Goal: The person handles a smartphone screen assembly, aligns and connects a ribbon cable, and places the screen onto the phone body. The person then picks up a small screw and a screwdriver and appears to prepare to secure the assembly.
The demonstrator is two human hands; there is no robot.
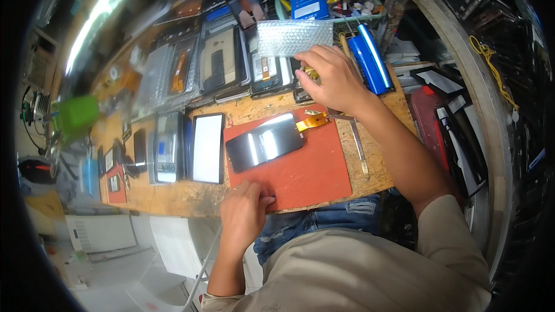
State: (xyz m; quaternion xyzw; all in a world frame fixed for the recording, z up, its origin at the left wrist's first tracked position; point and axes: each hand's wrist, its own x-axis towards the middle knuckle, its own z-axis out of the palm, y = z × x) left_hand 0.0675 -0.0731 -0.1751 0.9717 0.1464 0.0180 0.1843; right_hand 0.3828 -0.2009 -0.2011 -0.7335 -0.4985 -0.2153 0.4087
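Pinched between the thumb and fingers of the right hand point(330, 76) is the lower edge of a sheet of bubble wrap point(293, 37), which is held up above the far part of the wooden workbench point(173, 196); how tightly the fingers close on it cannot be told, as the back of the hand hides them. Landmark for everything else is the red work mat point(315, 167) lying at the near edge of the bench. The right hand hovers just beyond the mat's far edge. On the mat, toward its far left corner, lies a dark phone screen panel point(265, 143), tilted, with an orange flex cable point(312, 119) sticking out of its right end. Resting loosely curled on the mat's near left corner, the left hand point(245, 212) grips nothing, its fingertips touching the mat. Left of the mat lies a white-faced screen point(207, 148). Right of the mat lies a metal ruler point(358, 147). Beyond the mat, past the right hand, stand blue cylindrical battery cells point(370, 60).
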